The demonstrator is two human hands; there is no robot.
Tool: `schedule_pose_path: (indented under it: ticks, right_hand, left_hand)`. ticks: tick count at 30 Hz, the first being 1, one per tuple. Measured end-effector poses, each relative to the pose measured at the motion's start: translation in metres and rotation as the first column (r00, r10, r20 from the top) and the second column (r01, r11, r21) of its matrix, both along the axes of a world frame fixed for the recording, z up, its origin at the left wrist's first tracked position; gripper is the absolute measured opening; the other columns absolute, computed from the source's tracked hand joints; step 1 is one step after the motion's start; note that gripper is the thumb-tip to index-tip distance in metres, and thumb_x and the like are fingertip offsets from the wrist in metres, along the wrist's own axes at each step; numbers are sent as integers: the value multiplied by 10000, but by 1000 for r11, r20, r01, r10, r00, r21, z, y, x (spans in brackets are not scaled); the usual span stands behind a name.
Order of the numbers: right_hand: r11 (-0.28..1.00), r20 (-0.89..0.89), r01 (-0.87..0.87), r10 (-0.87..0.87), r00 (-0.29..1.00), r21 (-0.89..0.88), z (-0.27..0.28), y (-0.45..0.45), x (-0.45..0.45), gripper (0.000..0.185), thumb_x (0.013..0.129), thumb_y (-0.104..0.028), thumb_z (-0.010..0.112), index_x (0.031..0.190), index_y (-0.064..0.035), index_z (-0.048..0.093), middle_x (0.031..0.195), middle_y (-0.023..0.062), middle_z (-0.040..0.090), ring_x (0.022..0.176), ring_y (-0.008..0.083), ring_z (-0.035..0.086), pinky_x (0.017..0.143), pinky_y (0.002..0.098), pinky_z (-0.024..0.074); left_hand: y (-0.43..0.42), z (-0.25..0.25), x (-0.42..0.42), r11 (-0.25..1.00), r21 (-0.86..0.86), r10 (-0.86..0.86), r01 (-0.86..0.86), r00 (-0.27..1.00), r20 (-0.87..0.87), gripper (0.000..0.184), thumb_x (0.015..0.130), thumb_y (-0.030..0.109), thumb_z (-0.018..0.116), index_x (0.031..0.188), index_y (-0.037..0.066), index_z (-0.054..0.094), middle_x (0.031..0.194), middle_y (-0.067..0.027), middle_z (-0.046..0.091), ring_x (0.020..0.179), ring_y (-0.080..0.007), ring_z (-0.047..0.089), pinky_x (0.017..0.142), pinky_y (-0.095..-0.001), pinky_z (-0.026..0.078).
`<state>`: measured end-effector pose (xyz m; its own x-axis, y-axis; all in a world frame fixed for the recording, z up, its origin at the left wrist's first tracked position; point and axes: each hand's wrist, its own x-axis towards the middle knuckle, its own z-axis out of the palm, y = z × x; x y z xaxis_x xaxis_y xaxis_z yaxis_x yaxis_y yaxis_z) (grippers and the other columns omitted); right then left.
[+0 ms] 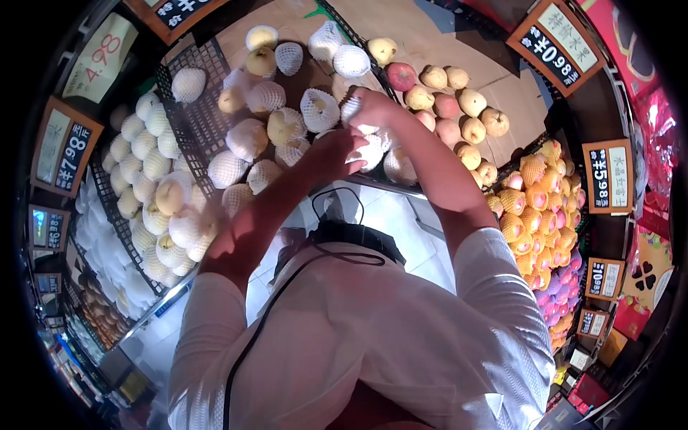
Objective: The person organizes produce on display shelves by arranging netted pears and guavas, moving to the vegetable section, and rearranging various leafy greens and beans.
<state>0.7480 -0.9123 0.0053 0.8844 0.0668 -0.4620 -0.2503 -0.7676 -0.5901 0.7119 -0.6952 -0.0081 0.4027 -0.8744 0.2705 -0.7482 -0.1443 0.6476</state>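
Observation:
My right hand is closed around a fruit in a white foam net, at the near right of the crate. Just below it, my left hand has its fingers curled on another netted fruit. The foam hides what kind of fruit each hand holds. Around both hands, pale yellow pears and other round fruit, most in white foam nets, lie loosely in a black plastic crate. A netted fruit rests beside my left hand's fruit.
Bare pears and red apples lie on cardboard to the right. Netted fruit fills a crate at left. Orange-netted fruit is piled at right. Price signs ring the display; tiled floor shows below.

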Motion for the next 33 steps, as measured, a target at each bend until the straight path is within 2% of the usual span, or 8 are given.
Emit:
schedule_pose_path:
  ticks: [5,10,14,18,21,24,28,33]
  right_hand:
    - [999,491,-34,17,871,27,-26,4,-35,620,605,-199,956,1035,-47,536,1113,202,550,1065,374,569,943,407,500]
    - [995,267,-94,83,960,29,-1,-2,-23,561,748,-486,882,890,-33,583,966,171,610,911,319,611,816,405,507]
    - [994,446,49,-87,891,95,8,-18,51,469,765,-390,862,947,-43,604,931,147,665,844,311,653,769,421,522]
    - [846,496,-80,383,780,-527,7,-6,115,555,742,-331,853,1200,-89,653,1196,163,679,1130,313,651,939,415,545]
    - [645,137,-133,351,926,-753,14,19,127,664,718,-378,867,1272,-82,649,1304,141,639,1245,307,589,1035,392,513]
    - [608,181,-35,290,940,-793,4,26,122,740,694,-427,879,1292,-60,644,1352,139,608,1283,319,560,1061,386,495]
    - [550,-33,-237,354,935,-801,21,22,105,792,657,-405,903,1320,-64,636,1389,152,573,1293,311,552,1062,394,499]
    - [845,214,-129,274,938,-519,24,-13,39,807,593,-313,913,1261,8,593,1329,224,573,1264,396,553,1066,459,483]
  left_hand:
    - [57,13,-8,963,-136,224,-233,971,-80,272,824,106,792,1072,41,699,1103,-154,708,1025,-352,688,897,-403,565]
    - [120,32,-1,879,-52,442,-474,852,-280,242,882,161,750,1083,31,717,1052,-161,731,911,-311,723,819,-378,570]
    - [163,12,11,774,-36,564,-632,714,-416,227,917,147,726,1111,30,732,1031,-172,738,901,-262,732,785,-340,573]
    - [180,21,11,705,37,690,-709,672,-271,218,928,129,721,1114,14,725,1021,-168,740,889,-265,735,791,-369,582]
    - [182,25,-1,686,54,687,-726,621,-377,216,941,110,708,1123,-5,720,1027,-183,739,930,-265,736,809,-347,570]
    - [189,16,-6,680,70,675,-730,585,-449,213,961,106,696,1135,-15,716,1035,-178,743,945,-245,736,813,-333,564]
    - [191,23,-10,683,73,646,-727,554,-525,212,971,104,692,1138,-25,714,1025,-160,745,925,-219,728,808,-330,563]
    - [186,17,-9,697,-18,633,-717,627,-455,202,968,100,700,1122,-30,718,1011,-157,743,875,-203,726,767,-312,563]
